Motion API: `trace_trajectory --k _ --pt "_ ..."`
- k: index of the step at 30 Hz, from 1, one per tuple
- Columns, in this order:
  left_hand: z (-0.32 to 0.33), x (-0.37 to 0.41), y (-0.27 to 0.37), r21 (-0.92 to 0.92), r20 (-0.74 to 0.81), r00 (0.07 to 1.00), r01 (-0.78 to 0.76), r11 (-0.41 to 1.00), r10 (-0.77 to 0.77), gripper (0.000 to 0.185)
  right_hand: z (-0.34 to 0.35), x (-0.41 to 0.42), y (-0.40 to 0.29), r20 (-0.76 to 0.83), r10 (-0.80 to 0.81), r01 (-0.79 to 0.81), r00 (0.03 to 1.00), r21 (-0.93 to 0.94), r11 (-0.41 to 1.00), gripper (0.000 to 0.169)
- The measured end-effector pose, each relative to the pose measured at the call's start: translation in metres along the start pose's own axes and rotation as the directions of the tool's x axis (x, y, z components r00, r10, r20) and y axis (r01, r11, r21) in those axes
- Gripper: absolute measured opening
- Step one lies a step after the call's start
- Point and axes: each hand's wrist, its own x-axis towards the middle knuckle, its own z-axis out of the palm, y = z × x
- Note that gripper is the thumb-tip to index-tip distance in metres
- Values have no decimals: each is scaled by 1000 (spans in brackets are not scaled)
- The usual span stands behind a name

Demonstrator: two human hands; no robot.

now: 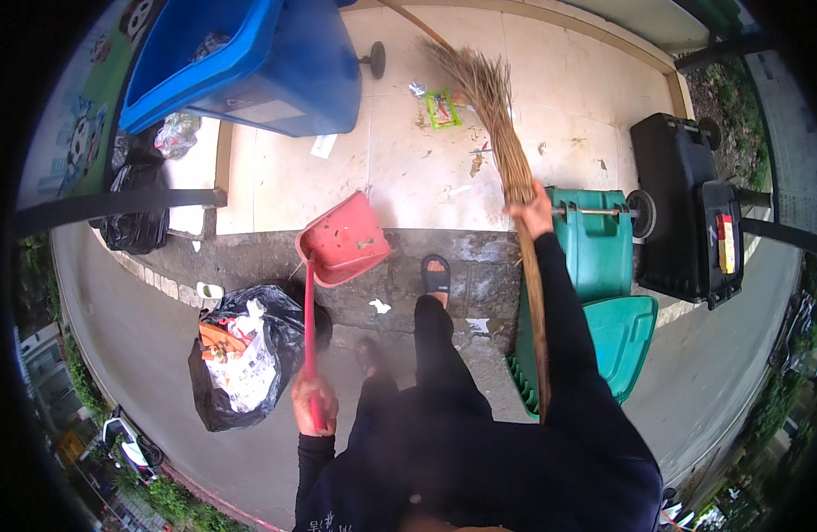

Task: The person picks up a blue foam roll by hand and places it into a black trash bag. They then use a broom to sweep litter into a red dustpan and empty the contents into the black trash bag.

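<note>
My left hand grips the red handle of a long-handled dustpan, whose pan lies at the edge of the pale tiled floor with small debris in it. My right hand is closed around a twig broom where the bristles meet the wooden handle. The broom's bristles fan out over the tiles. Beside them lie a green wrapper, a crumpled silvery scrap and bits of dirt. A white scrap lies on the dark paving near my sandalled foot.
An open black garbage bag full of rubbish stands at the left. A large blue wheeled bin lies tipped at the upper left. Green and black wheeled bins are at the right. A metal bar crosses the left side.
</note>
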Motion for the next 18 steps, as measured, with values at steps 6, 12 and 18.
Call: trace_trajectory --k 6,12,18 --pt "34 24 3 55 -65 998 20 998 -16 44 6 76 -19 -65 195 -197 979 -23 980 82" --pt "47 49 6 94 -47 997 59 994 -54 40 -90 16 36 -162 -9 -9 987 -107 994 85" --pt "52 90 13 145 -7 991 131 981 -132 38 -166 -13 -3 -384 306 -337 871 -13 942 83"
